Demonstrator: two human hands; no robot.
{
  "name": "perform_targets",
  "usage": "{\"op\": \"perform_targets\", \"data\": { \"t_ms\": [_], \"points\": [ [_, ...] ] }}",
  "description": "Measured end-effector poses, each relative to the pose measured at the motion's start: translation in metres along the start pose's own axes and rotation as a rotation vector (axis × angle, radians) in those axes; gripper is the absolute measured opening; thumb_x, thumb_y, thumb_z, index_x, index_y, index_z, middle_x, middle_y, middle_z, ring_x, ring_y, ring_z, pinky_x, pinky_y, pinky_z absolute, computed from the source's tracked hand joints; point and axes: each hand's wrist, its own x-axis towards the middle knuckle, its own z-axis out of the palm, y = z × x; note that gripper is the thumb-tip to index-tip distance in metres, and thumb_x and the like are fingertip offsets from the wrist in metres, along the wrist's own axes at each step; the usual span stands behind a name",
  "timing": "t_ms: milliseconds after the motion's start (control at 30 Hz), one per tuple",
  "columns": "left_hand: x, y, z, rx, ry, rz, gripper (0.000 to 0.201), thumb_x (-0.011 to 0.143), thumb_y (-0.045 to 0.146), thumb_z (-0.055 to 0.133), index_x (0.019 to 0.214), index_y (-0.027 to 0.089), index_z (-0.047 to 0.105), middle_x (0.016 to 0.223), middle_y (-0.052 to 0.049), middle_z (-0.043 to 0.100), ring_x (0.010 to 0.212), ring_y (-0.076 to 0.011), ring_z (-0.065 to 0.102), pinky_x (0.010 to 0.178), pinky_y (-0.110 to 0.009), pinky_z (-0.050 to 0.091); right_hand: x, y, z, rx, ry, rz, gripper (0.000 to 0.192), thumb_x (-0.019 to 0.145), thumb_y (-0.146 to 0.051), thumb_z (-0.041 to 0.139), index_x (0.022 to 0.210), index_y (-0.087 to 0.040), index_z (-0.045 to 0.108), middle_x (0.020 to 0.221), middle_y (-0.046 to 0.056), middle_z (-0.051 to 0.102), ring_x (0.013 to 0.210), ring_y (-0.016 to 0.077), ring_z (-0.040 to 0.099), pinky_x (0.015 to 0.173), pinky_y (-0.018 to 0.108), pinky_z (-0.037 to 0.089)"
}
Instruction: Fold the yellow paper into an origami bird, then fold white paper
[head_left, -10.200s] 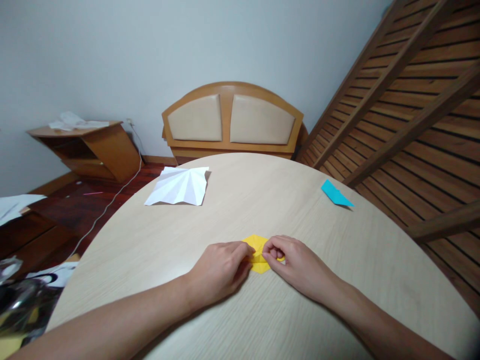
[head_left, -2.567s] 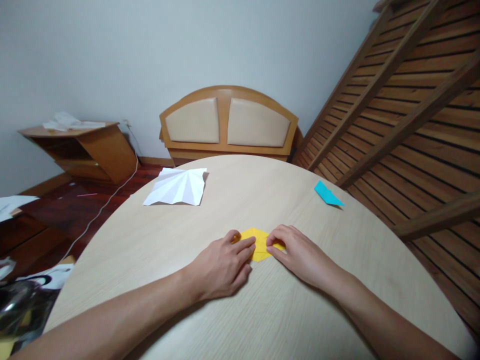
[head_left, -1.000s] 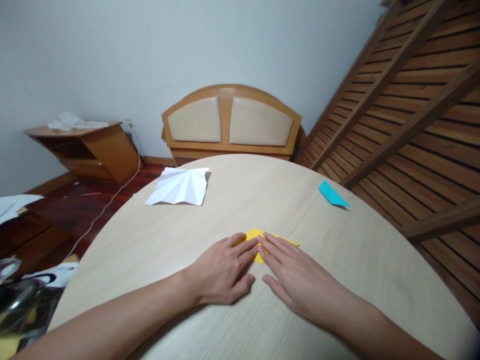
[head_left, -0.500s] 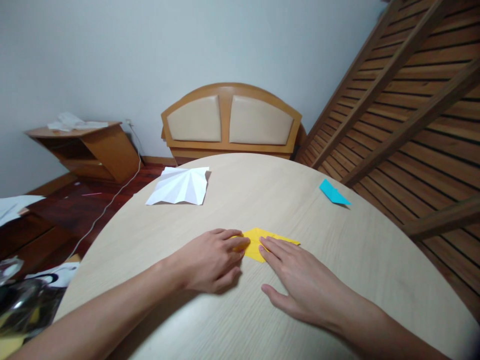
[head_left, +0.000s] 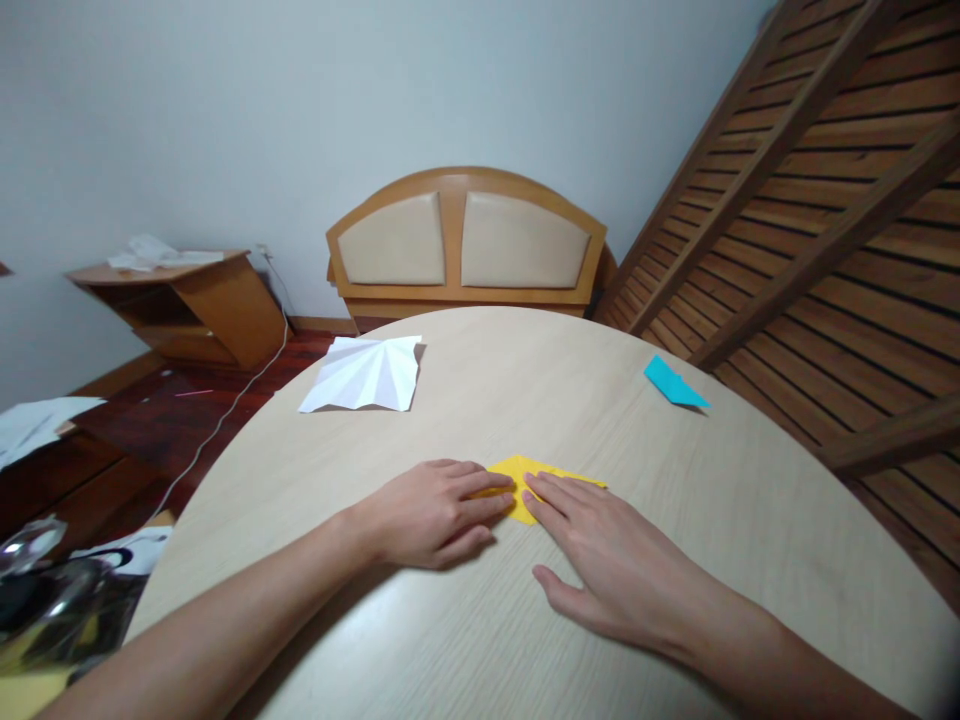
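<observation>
Yellow paper (head_left: pixel 517 466) lies at near centre of the table (head_left: pixel 465 640), folded, under both hands. Right hand (head_left: pixel 592 540): pinching the paper's right side 2.6 s ago, now fingers flat on it, thumb out on bare tabletop, gripping nothing. Left hand (head_left: pixel 439 510): also spread flat on the paper's left side, no grip; fingertips further in than 0.5 s ago, now just beside the right's. Yellow tip pokes out past right fingers. White creased sheet (head_left: pixel 366 375) and blue folded paper (head_left: pixel 673 382) unchanged.
</observation>
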Motion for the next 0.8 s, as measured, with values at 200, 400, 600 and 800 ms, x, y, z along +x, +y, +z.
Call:
{"op": "perform_targets", "data": {
  "t_ms": [200, 400, 600, 800],
  "points": [
    [0.003, -0.006, 0.011, -0.03, 0.024, -0.002, 0.04, 0.097, 0.035, 0.053, 0.133, 0.018, 0.058, 0.153, -0.011, 0.047, 0.135, -0.0322, 0.049, 0.113, -0.048, 0.04, 0.0, 0.005, -0.004, 0.036, -0.006, -0.01, 0.054, 0.084, -0.034, 0.065, 0.132, -0.01, 0.064, 0.142, 0.019, 0.059, 0.131, 0.0359, 0.056, 0.111, 0.053, 0.044],
    [0.008, 0.001, 0.017, -0.1, 0.004, -0.02, 0.042, 0.092, 0.041, 0.06, 0.124, 0.014, 0.056, 0.149, -0.017, 0.052, 0.136, -0.0291, 0.051, 0.117, -0.045, 0.037, -0.002, 0.011, -0.01, 0.032, -0.079, -0.013, 0.059, 0.087, -0.034, 0.062, 0.143, -0.017, 0.056, 0.151, 0.012, 0.052, 0.14, 0.0332, 0.046, 0.116, 0.052, 0.039],
    [0.011, 0.011, 0.02, -0.095, 0.005, -0.065, 0.037, 0.088, 0.034, 0.06, 0.117, 0.012, 0.058, 0.145, -0.019, 0.055, 0.136, -0.0311, 0.052, 0.116, -0.044, 0.039, -0.009, 0.011, -0.013, -0.042, -0.142, 0.061, 0.06, 0.087, -0.038, 0.063, 0.142, -0.017, 0.057, 0.152, 0.014, 0.051, 0.141, 0.0372, 0.044, 0.112, 0.056, 0.042],
    [0.011, 0.014, 0.019, -0.067, -0.008, -0.08, 0.036, 0.086, 0.031, 0.059, 0.117, 0.012, 0.058, 0.146, -0.019, 0.054, 0.137, -0.0307, 0.05, 0.116, -0.042, 0.039, -0.017, 0.017, -0.018, -0.151, -0.149, 0.149, 0.047, 0.082, -0.042, 0.07, 0.125, -0.021, 0.071, 0.143, 0.016, 0.059, 0.132, 0.0418, 0.053, 0.1, 0.059, 0.05]
  ]
}}
